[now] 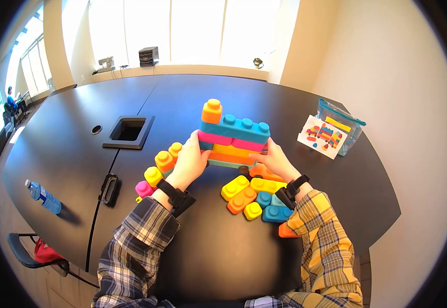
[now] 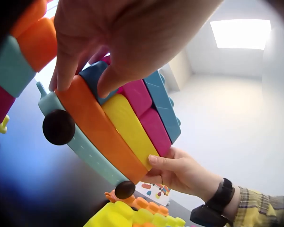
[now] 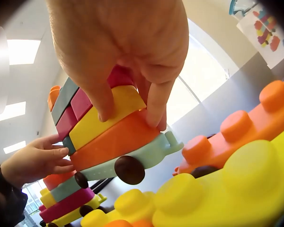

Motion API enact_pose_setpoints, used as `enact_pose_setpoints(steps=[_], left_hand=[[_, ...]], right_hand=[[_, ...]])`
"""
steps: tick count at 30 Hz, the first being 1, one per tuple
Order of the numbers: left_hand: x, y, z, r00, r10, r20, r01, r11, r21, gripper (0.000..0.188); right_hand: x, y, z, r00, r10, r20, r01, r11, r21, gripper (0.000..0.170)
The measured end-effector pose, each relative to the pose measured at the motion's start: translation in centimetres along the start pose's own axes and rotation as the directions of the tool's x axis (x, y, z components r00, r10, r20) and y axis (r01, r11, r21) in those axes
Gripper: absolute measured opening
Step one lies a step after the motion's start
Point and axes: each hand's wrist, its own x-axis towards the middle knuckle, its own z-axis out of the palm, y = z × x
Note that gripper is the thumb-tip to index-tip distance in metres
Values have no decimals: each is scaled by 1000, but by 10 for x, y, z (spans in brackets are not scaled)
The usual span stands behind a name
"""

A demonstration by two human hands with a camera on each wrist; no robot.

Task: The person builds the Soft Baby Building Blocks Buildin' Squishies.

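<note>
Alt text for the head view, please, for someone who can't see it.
A person's left hand and right hand hold a wheeled, multicoloured toy-block build at a dark table. More blocks lie nearby; farther right, a picture card stands in front of a clear bag.

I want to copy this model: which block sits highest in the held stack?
The small orange block on the left end of the long blue block. It alone stands on that block; all others in the stack lie lower.

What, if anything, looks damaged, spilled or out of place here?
Nothing stands out. The held multicoloured wheeled plastic block stack looks neatly fitted, without visible damage, and no spill shows around the transparent bluish plastic bottle.
</note>
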Motion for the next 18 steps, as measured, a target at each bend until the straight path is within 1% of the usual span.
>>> enact_pose_setpoints(steps=[1, 3, 4, 6, 10, 11, 12, 13, 15, 16, 18], left_hand=[[1, -4, 4, 1000, -4, 0, 4, 1000, 1, 66], [2, -12, 12, 992, 48, -121, -41, 998, 56, 56], [2, -11, 11, 992, 46, -120, -40, 998, 57, 56], [1, -9, 7, 992, 22, -123, -15, 998, 61, 58], [4, -16, 15, 985, 15, -175, 2, 995, 100, 59], [7, -19, 14, 995, -67, -77, 70, 997, 43, 69], [10, -22, 14, 989, -142, 26, 142, 990, -7, 80], [10, -22, 14, 990, -141, 26, 141, 990, -7, 80], [8, -24, 16, 977, -194, 88, 191, 981, 40, 81], [7, -20, 13, 977, -194, 87, 191, 981, 40, 81], [2, -14, 9, 974, -183, 136, 174, 982, 75, 72]], right_hand=[[2, -3, 2, 1000, 2, 4, -2, 1000, 1, 66], [6, -8, 3, 999, 51, 19, -51, 998, 28, 64], [9, -5, 5, 998, 52, 20, -53, 998, 31, 64], [16, 1, 9, 1000, -9, 17, 10, 1000, -17, 63], [29, 5, 15, 1000, 19, -3, -19, 999, 30, 63], [32, 9, 17, 999, 36, 8, -36, 999, 20, 64], [35, 12, 18, 998, 52, 18, -52, 999, 9, 64], [36, 18, 19, 999, 52, 17, -52, 999, 9, 64], [35, 29, 20, 998, 6, 56, -3, 999, -50, 66], [34, 29, 17, 998, 5, 57, -2, 999, -50, 66], [30, 31, 12, 994, 35, 99, -33, 999, -26, 68]])
